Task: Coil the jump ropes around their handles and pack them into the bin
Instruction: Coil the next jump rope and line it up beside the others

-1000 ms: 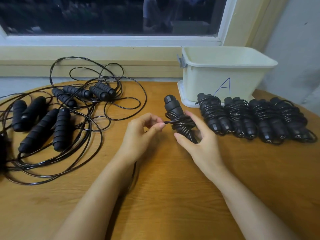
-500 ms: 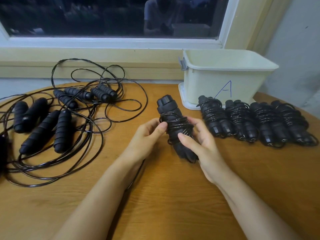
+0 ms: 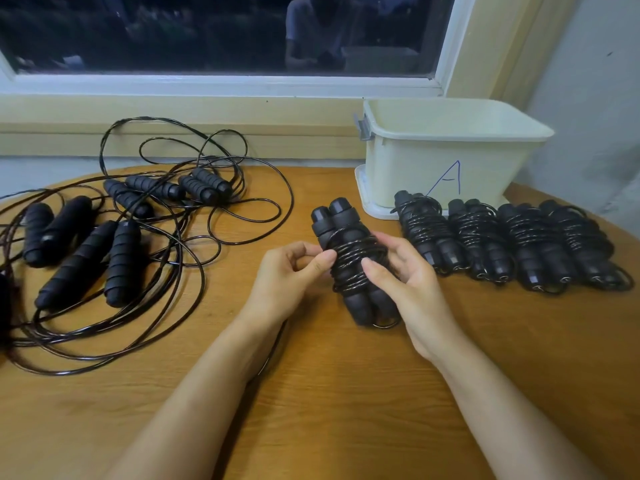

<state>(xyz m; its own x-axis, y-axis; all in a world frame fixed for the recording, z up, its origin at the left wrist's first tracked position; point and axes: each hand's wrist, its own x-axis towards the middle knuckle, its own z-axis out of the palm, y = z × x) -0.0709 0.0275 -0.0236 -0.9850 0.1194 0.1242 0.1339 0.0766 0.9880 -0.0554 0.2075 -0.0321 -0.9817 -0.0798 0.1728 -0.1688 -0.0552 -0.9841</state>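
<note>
head: both hands mid-table on the half-wound rope bundle (image 3: 353, 268) | right hand (image 3: 401, 282) fingers clamped round handles, left hand (image 3: 294, 271) pinching cord, tail probably under the left arm | keep turns tight, tuck end | bin (image 3: 446, 157) far right, four wound bundles (image 3: 512, 242) before it, loose ropes (image 3: 138, 237) left, near table (image 3: 346, 410) bare.

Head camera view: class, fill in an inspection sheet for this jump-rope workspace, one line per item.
Surface: round wooden table, bare at the front.
Job's things: four coiled jump ropes in a row before the cream bin marked A.
Clutter: nothing seen.
Grippers: left hand and right hand hold the half-wound rope bundle.
Cables: tangled loose ropes, far left.
Surroundings: dark window, wall.
</note>
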